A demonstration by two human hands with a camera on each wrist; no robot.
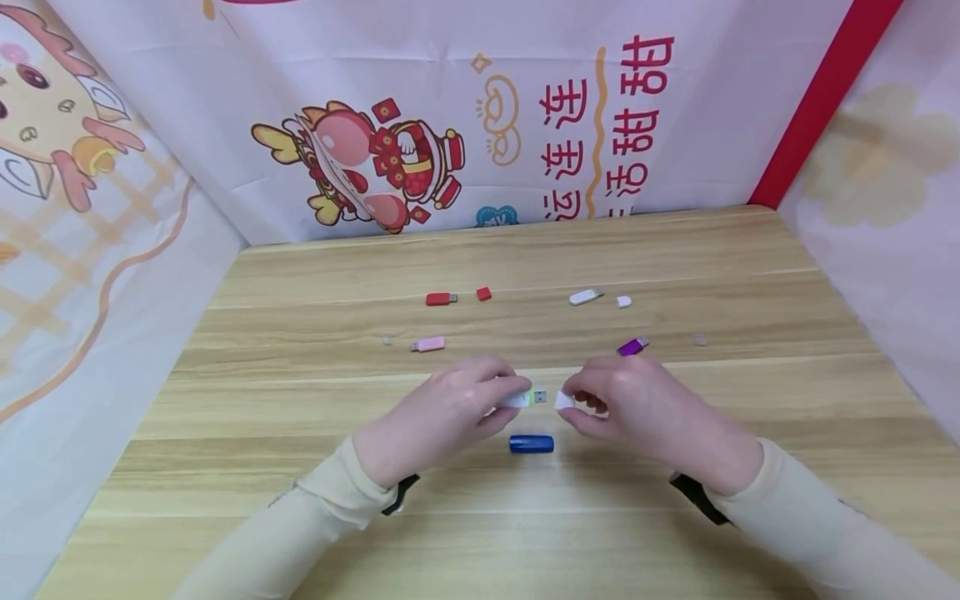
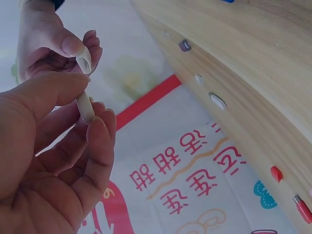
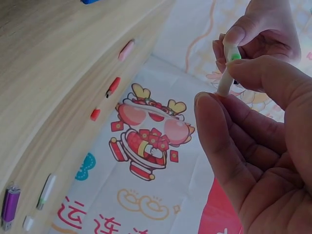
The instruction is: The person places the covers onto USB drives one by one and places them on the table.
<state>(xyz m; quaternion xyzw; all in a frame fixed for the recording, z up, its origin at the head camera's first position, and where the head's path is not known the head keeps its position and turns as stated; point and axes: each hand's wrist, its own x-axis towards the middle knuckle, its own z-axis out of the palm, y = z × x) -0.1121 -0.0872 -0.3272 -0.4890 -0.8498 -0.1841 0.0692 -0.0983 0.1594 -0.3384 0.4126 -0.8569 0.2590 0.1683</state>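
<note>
My left hand (image 1: 457, 404) pinches a white USB flash drive (image 1: 517, 398) with a green band, its metal plug bare and pointing right. Facing it across a small gap, my right hand (image 1: 637, 408) holds a white cap (image 1: 564, 401) between thumb and fingertips. The left wrist view shows the cap (image 2: 84, 62) with its hollow end toward the drive (image 2: 85, 108). In the right wrist view the cap (image 3: 224, 84) overlaps the drive (image 3: 231, 51). Just below the hands, a blue USB flash drive (image 1: 532, 444) lies on the table.
Farther back on the wooden table (image 1: 315, 292) lie a red drive (image 1: 438, 299) and its red cap (image 1: 483, 293), a white drive (image 1: 582, 297) and white cap (image 1: 624, 302), a pink drive (image 1: 429, 344), a purple drive (image 1: 632, 347) and clear caps (image 1: 700, 339). A printed cloth (image 1: 450, 50) hangs behind.
</note>
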